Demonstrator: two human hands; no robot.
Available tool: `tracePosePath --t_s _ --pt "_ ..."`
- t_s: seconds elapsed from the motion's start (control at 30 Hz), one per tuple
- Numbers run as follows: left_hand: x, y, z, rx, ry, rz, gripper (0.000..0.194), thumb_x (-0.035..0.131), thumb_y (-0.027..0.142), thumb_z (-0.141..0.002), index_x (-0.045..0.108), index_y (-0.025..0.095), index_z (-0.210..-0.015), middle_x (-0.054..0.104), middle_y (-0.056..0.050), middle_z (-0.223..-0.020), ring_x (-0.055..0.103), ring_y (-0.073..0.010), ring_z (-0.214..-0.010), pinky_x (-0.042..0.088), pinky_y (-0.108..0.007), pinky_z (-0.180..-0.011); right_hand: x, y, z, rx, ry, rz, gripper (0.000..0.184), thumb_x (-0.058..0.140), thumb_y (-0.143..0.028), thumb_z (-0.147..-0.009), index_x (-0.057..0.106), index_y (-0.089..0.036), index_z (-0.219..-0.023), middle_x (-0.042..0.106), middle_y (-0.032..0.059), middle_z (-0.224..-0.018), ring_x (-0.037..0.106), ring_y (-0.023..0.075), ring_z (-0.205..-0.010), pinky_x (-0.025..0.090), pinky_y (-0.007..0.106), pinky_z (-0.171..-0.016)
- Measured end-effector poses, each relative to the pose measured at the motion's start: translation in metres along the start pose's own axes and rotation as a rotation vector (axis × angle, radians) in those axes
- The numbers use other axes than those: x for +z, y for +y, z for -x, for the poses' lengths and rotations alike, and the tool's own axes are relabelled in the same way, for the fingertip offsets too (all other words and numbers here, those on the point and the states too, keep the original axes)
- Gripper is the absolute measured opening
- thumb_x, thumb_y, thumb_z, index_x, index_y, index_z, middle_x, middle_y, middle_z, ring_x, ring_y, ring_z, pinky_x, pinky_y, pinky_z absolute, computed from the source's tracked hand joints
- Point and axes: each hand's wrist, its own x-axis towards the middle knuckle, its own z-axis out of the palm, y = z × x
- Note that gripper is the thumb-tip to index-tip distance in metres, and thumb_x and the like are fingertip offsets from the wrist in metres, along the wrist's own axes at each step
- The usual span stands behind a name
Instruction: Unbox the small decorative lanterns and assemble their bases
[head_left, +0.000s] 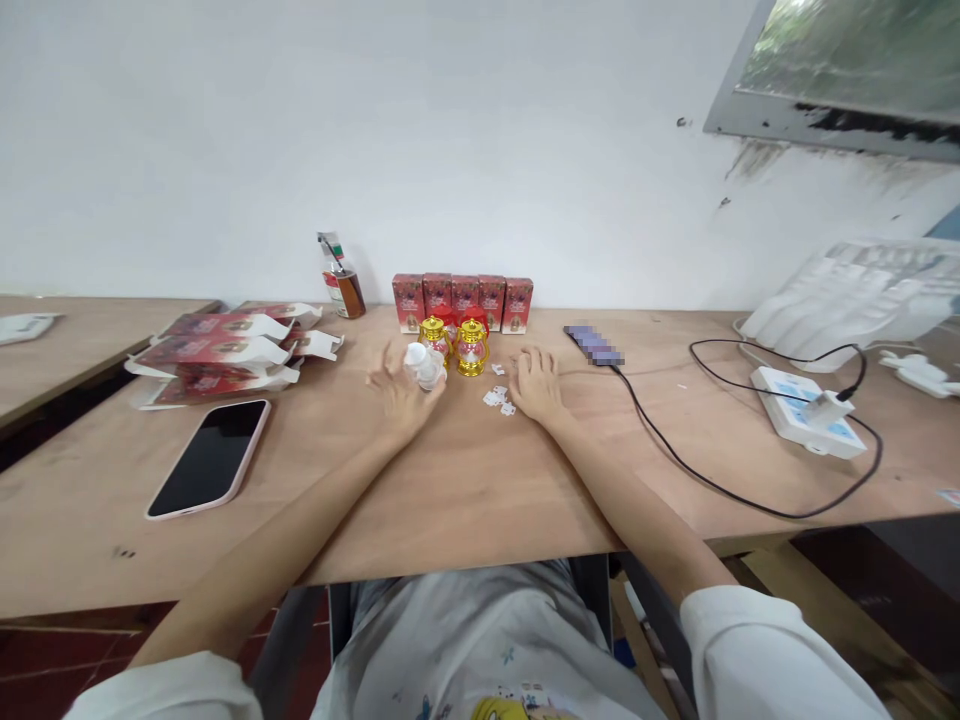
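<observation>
My left hand [405, 395] is closed round a small white lantern [425, 366], its top tilted up between thumb and fingers. Just behind it stand gold mini lanterns [472, 348] with clear bodies, and red lanterns [475, 318] show partly behind those. My right hand [535, 383] rests palm down on the table, fingers forward and slightly apart, with no object visible in it. Close to its thumb side lie several small white flat pieces [498, 397]. Whatever is under the right palm is hidden.
Red printed boxes [452, 300] stand along the wall. Flattened red cartons [225, 350] are stacked left, near a phone [211, 458] and a brown bottle [343, 285]. Right are another phone [594, 345], a black cable [679, 460], a power strip [802, 410] and white plastic packs [840, 300].
</observation>
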Motion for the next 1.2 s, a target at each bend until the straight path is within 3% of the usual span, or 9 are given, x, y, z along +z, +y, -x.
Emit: tracePosePath --t_s 0.07,0.23,0.37,0.53,0.7,0.8,1.0,1.1,1.2 --pt "-0.002 0.000 -0.006 -0.121 0.069 -0.035 0.081 0.070 0.049 -0.064 0.035 0.011 -0.126 0.035 -0.024 -0.136 0.031 -0.0393 -0.131 0.025 -0.059 -0.103 0.001 0.000 -0.001 -0.041 -0.042 0.026 0.032 0.043 -0.021 -0.084 0.053 -0.010 -0.112 0.048 0.0191 -0.128 0.037 0.0307 -0.119 0.022 0.047 -0.102" --pt "0.000 -0.011 -0.018 -0.304 -0.032 0.084 0.048 0.065 0.045 -0.070 0.050 0.018 -0.106 0.062 -0.011 -0.108 0.058 -0.0310 -0.105 0.040 -0.050 -0.094 0.004 0.002 -0.005 -0.068 -0.086 0.048 0.035 0.045 -0.015 -0.081 0.052 -0.011 -0.115 0.047 0.0185 -0.131 0.033 0.0317 -0.125 0.019 0.050 -0.103" --pt "0.004 -0.017 -0.018 -0.242 -0.012 0.217 0.047 0.067 0.042 -0.068 0.054 0.019 -0.106 0.064 -0.010 -0.106 0.061 -0.0270 -0.099 0.049 -0.039 -0.084 0.005 0.004 -0.007 -0.026 -0.067 0.041 0.030 0.042 -0.017 -0.085 0.054 -0.012 -0.112 0.048 0.0180 -0.130 0.033 0.0305 -0.125 0.020 0.050 -0.103" --pt "0.004 -0.015 -0.017 -0.169 -0.055 0.207 0.049 0.068 0.038 -0.069 0.053 0.019 -0.111 0.065 -0.009 -0.107 0.062 -0.0249 -0.099 0.049 -0.037 -0.085 0.006 0.005 -0.005 0.011 0.001 0.001 0.028 0.041 -0.024 -0.089 0.056 -0.012 -0.110 0.051 0.0178 -0.126 0.039 0.0288 -0.118 0.023 0.046 -0.102" --pt "0.006 -0.014 -0.017 -0.181 -0.199 0.201 0.065 0.070 0.044 -0.068 0.046 0.019 -0.122 0.064 -0.012 -0.112 0.063 -0.0258 -0.095 0.050 -0.039 -0.082 0.009 0.007 -0.004 0.034 0.039 -0.042 0.028 0.042 -0.023 -0.087 0.057 -0.012 -0.108 0.052 0.0173 -0.123 0.041 0.0293 -0.114 0.026 0.045 -0.099" --pt "0.007 -0.015 -0.017 -0.195 -0.283 0.224 0.061 0.065 0.047 -0.072 0.045 0.019 -0.123 0.064 -0.012 -0.111 0.063 -0.0262 -0.097 0.049 -0.040 -0.084 0.010 0.008 -0.004 0.044 0.053 -0.054 0.027 0.043 -0.022 -0.086 0.056 -0.011 -0.107 0.051 0.0181 -0.123 0.041 0.0297 -0.113 0.026 0.046 -0.098" --pt "0.013 -0.034 -0.023 -0.346 -0.012 0.204 0.038 0.030 0.036 -0.091 0.045 0.015 -0.120 0.059 -0.013 -0.115 0.058 -0.0220 -0.106 0.044 -0.039 -0.094 0.009 0.006 -0.004 0.078 0.094 -0.072 0.027 0.043 -0.023 -0.086 0.056 -0.010 -0.106 0.047 0.0207 -0.127 0.040 0.0303 -0.113 0.028 0.046 -0.096" --pt "0.015 -0.053 -0.039 -0.447 0.062 0.087 0.034 0.032 0.022 -0.087 0.046 0.012 -0.116 0.055 -0.016 -0.119 0.052 -0.0252 -0.113 0.039 -0.044 -0.099 0.008 0.005 -0.003 0.087 0.127 -0.076 0.027 0.043 -0.024 -0.086 0.056 -0.009 -0.105 0.045 0.0212 -0.128 0.040 0.0304 -0.113 0.028 0.046 -0.097" --pt "0.015 -0.062 -0.063 -0.401 0.041 0.022 0.039 0.042 0.011 -0.077 0.048 0.010 -0.115 0.053 -0.018 -0.123 0.045 -0.0300 -0.120 0.033 -0.050 -0.103 0.006 0.003 -0.002 0.082 0.162 -0.082 0.027 0.043 -0.023 -0.086 0.056 -0.009 -0.105 0.046 0.0212 -0.128 0.040 0.0299 -0.112 0.028 0.046 -0.097"
